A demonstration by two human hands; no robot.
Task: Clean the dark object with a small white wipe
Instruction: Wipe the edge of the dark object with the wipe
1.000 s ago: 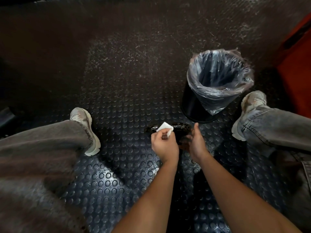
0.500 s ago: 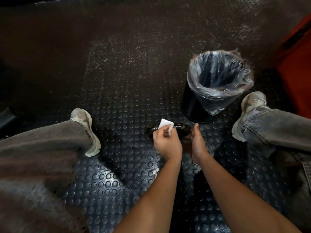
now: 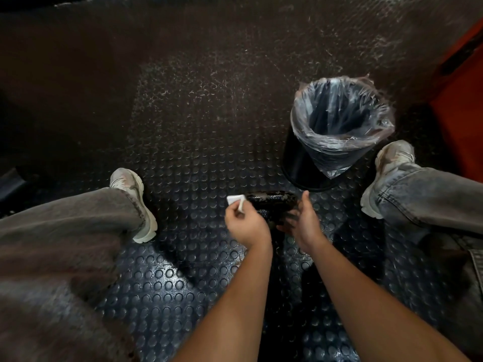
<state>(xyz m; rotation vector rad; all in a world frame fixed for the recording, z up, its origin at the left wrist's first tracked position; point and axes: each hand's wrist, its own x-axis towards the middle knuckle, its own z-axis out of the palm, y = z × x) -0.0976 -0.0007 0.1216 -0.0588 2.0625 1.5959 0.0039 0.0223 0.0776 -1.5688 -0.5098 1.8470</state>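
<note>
- Head view: the dark object [image 3: 271,202] is glossy black with pale speckles on its upper face, long and rounded, held low between the two hands above the studded floor mat [image 3: 183,158].
- The right hand [image 3: 304,223] cups its right end, thumb up along the side and fingers curled underneath; its lower part is hidden behind both hands.
- The left hand [image 3: 244,223] pinches a small white wipe [image 3: 236,200] between thumb and curled fingers, the wipe touching the object's left end.
- Just beyond the object stands a black bin [image 3: 308,163] lined with a clear plastic bag [image 3: 339,121], its mouth open towards the camera.
- A pale shoe [image 3: 133,202] and a grey jeans leg [image 3: 65,220] lie to the left, another pale shoe [image 3: 386,173] and jeans leg [image 3: 439,197] to the right, both well apart from the object.
- An orange surface [image 3: 462,105] fills the right edge.
</note>
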